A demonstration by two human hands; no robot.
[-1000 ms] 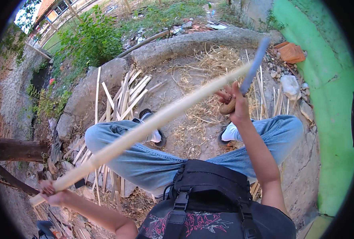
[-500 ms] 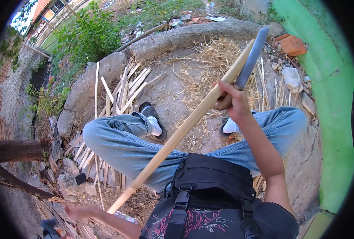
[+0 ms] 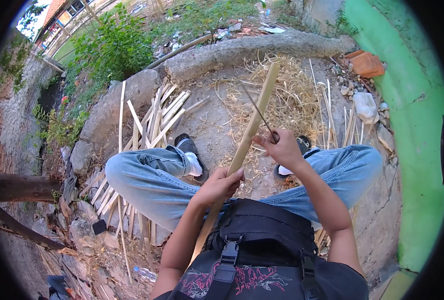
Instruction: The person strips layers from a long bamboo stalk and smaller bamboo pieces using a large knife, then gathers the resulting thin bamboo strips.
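A long, pale bamboo slat point(image 3: 265, 90) slants up and away from beside my body, passing between my knees. My left hand point(image 3: 218, 188) is closed round its lower part, above my left thigh. In my right hand point(image 3: 286, 150) is the handle of a machete point(image 3: 265, 120), mostly covered by the fingers. Its blade shows nearly edge-on as a thin dark line, crossing the slat and pointing up to the left. A finger or thumb of the right hand reaches to the slat's right edge; whether it presses on it I cannot tell.
Cut slats point(image 3: 164, 117) lie piled by my left leg, and more slats point(image 3: 351, 122) lie at the right. Curly shavings point(image 3: 297, 95) cover the ground ahead. A low concrete kerb point(image 3: 247, 50) curves behind them. A green wall point(image 3: 422, 165) stands at my right.
My left hand has come in from the lower left and gripped the slat. My right hand has moved lower, off the slat, turning the machete from alongside the slat to across it.
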